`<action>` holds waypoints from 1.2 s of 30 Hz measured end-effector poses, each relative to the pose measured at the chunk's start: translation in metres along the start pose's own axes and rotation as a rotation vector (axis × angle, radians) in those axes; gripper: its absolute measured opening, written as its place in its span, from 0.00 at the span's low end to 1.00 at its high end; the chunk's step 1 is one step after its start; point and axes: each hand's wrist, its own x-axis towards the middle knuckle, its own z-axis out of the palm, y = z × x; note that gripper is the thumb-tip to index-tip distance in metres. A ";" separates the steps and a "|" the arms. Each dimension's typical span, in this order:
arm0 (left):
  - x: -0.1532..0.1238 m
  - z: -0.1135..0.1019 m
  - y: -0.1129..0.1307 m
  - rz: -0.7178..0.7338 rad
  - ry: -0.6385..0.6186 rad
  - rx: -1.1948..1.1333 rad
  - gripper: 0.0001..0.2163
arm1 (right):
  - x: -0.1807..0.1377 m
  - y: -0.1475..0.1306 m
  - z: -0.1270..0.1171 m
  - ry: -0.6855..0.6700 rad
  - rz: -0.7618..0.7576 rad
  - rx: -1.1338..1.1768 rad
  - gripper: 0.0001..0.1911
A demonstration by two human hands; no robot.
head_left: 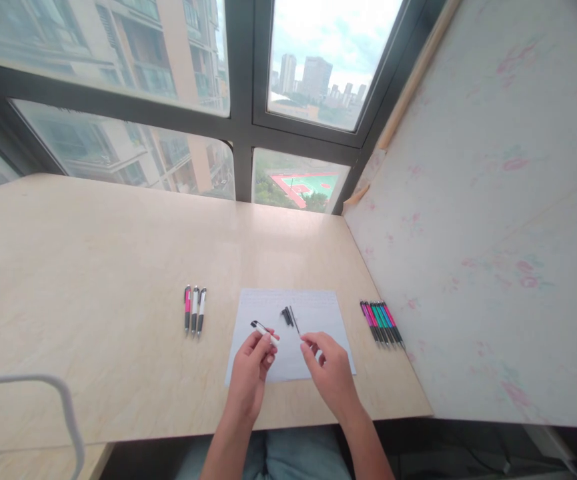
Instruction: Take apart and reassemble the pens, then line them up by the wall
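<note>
My left hand [254, 365] is closed around a white pen barrel [272, 339] with a black clip, its clip end tilted up to the left. Over the paper sheet [318, 317], the thumb and forefinger of my right hand [329, 367] pinch the near end of a thin dark pen refill [294, 319]. Just left of the refill lie short black pen parts [287, 316], one of them looking like a grip. The sheet carries faint lines of writing along its far edge.
Three pens [195, 311], one pink and two white, lie side by side on the left of the tabletop [118, 267]. A row of several coloured pens [381, 323] is by the patterned wall [468, 267]. A white bent tube [65, 400] crosses the near left corner.
</note>
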 end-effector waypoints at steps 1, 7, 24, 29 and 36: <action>0.002 -0.001 0.001 -0.007 0.011 -0.016 0.14 | 0.001 0.008 0.001 0.021 0.026 -0.014 0.12; 0.003 -0.005 0.006 -0.047 0.021 -0.036 0.13 | 0.018 0.043 0.019 0.040 0.091 -0.244 0.12; 0.009 -0.010 -0.001 -0.109 0.012 -0.046 0.14 | 0.070 0.044 0.029 -0.108 0.084 -0.449 0.14; 0.010 -0.010 -0.001 -0.136 0.002 -0.109 0.12 | 0.048 0.033 0.028 0.033 0.255 0.117 0.12; 0.009 -0.009 -0.001 -0.164 -0.018 -0.202 0.10 | 0.015 -0.001 0.034 -0.041 0.398 0.490 0.14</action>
